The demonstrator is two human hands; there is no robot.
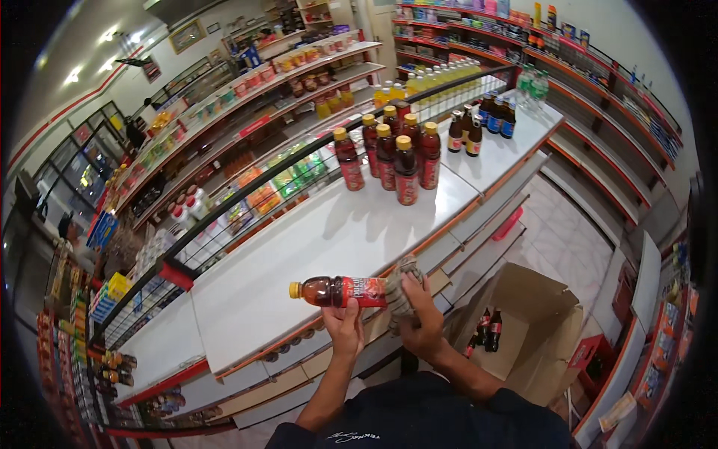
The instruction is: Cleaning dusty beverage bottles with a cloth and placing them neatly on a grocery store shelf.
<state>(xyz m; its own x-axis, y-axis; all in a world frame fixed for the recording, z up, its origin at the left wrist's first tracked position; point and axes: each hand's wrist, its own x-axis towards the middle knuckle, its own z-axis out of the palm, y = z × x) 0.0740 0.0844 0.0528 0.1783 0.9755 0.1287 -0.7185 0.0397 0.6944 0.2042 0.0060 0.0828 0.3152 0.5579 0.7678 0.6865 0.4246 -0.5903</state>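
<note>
A plastic bottle (318, 291) of dark brown drink, with a yellow cap and red label, lies sideways in front of me above the shelf's edge. My left hand (345, 329) grips it from below around the label, its cap pointing left. Against the bottle's base, my right hand (420, 314) is closed on a crumpled grey-brown cloth (401, 295), which covers that end. Beyond my hands, several similar yellow-capped bottles (406, 176) stand upright in a group on the white shelf top (299, 239).
Small brown bottles (465, 135) and blue-labelled bottles (497, 116) stand farther right. A black wire rail (247, 217) runs along the shelf's back. At lower right, an open cardboard box (538, 329) holds a few dark bottles (491, 329). A red crate (594, 363) stands beside it.
</note>
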